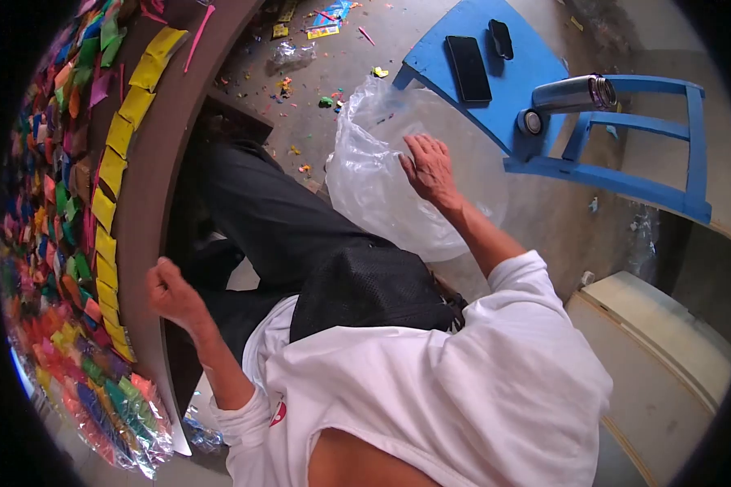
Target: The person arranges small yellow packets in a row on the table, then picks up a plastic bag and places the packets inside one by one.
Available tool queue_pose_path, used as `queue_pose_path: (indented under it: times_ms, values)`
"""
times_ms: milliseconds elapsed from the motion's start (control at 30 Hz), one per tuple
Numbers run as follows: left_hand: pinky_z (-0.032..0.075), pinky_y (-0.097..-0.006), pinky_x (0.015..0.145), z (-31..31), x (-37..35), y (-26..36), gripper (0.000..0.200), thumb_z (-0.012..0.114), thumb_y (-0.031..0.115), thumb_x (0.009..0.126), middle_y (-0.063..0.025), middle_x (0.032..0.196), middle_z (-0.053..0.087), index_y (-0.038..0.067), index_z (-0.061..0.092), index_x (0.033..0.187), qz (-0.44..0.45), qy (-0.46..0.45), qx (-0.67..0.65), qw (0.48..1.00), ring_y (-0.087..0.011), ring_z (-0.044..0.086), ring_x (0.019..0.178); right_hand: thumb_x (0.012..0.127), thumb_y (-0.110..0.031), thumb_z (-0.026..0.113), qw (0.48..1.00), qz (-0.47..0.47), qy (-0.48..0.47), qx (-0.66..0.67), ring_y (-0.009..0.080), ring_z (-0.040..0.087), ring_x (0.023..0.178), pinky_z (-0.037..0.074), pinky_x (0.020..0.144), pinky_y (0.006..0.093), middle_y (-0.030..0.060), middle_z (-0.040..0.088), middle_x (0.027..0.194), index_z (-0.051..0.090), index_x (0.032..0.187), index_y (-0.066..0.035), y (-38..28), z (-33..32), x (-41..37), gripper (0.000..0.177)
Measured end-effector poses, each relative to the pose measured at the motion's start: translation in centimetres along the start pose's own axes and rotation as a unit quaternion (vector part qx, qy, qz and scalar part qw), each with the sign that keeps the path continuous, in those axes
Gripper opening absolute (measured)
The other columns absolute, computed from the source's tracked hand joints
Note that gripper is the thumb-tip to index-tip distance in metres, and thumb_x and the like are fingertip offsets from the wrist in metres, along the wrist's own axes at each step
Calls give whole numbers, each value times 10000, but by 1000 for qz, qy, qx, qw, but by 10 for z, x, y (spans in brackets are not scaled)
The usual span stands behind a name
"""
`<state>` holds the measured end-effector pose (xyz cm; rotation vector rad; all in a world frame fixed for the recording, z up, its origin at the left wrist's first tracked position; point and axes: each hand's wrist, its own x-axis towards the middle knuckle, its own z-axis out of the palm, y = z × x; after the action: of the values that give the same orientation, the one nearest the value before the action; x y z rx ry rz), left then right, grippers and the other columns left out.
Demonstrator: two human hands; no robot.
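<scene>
My left hand point(173, 297) is at the edge of the brown table point(152, 183), its fingers curled in and slightly blurred; what they may hold is hidden. Beside it on the tabletop runs a row of yellow packets point(112, 174), laid end to end in a curve. On my other side, my right hand point(432, 169) hangs over a large clear plastic bag point(365, 174), thumb apart from the loosely bent fingers and nothing visible in its grasp. The bag sits on the floor beside my legs, its mouth crumpled.
Many small colourful packets point(53, 211) cover the table's far side, with clear-wrapped bundles point(110, 410) nearby. A blue chair point(483, 49) carries a phone point(469, 70), a dark case point(500, 39), a metal flask point(573, 93) and its cap point(529, 122). Scraps litter the floor. A pale box-like piece point(642, 349) stands behind right.
</scene>
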<state>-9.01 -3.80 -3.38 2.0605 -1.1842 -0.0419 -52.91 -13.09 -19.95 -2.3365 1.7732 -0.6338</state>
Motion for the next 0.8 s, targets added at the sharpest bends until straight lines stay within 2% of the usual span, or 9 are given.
queue_pose_path:
  times_ms: [133,200,233,300,400,500,567,633,800]
  values:
    - [414,-259,606,30,-27,54,194,604,153,928,-6,706,546,26,604,781,-79,-278,-249,924,-75,499,672,862,-277,579,915,75,-395,-14,378,637,845,489,703,476,195,665,861,646,864,-58,24,7,-30,229]
    - [431,-293,651,39,-39,76,165,623,130,908,-45,716,554,21,588,788,27,-364,-129,922,-129,530,682,838,-258,567,923,71,-374,53,413,630,716,492,622,495,216,650,777,648,792,-59,34,13,-74,220]
    - [436,-337,700,45,-43,85,159,642,120,889,-90,745,568,14,572,792,147,-349,-79,922,-221,553,702,832,-251,563,914,83,-395,48,415,631,738,496,643,492,216,653,796,651,808,-59,35,13,-90,213]
    - [442,-358,714,47,-43,83,177,629,157,907,-91,769,595,20,594,802,158,-379,-59,910,-229,564,750,822,-237,554,892,105,-437,42,420,635,782,503,687,486,215,661,832,659,839,-59,37,15,-119,208]
    - [430,-324,672,52,-41,74,229,615,182,928,-70,735,574,13,576,779,131,-382,-75,912,-185,546,713,840,-261,539,876,145,-451,89,429,633,802,505,717,479,212,663,831,669,873,-53,48,32,-153,248]
    - [419,-321,657,58,-39,68,244,611,174,928,-75,709,553,7,555,759,92,-379,-97,916,-195,531,679,907,-251,516,895,249,-335,158,330,661,663,520,644,429,197,666,799,649,912,2,65,75,-167,286]
    - [424,-362,684,62,-42,68,239,616,154,911,-106,702,557,6,541,739,82,-364,-105,922,-270,543,670,915,-259,531,849,402,-229,255,236,663,623,526,615,372,152,677,776,663,904,12,62,76,-132,302]
    - [420,-366,671,66,-43,66,247,614,158,911,-110,697,556,5,537,733,78,-358,-96,926,-270,538,661,874,-347,618,883,393,-109,231,204,665,612,540,606,340,122,681,780,642,1026,36,69,77,-108,412]
    - [341,-287,560,75,-46,57,312,596,190,948,-26,631,440,23,501,702,106,-326,-106,933,-109,415,609,757,-469,719,860,463,-174,125,231,686,684,560,652,347,134,701,858,462,1283,79,69,63,-72,802]
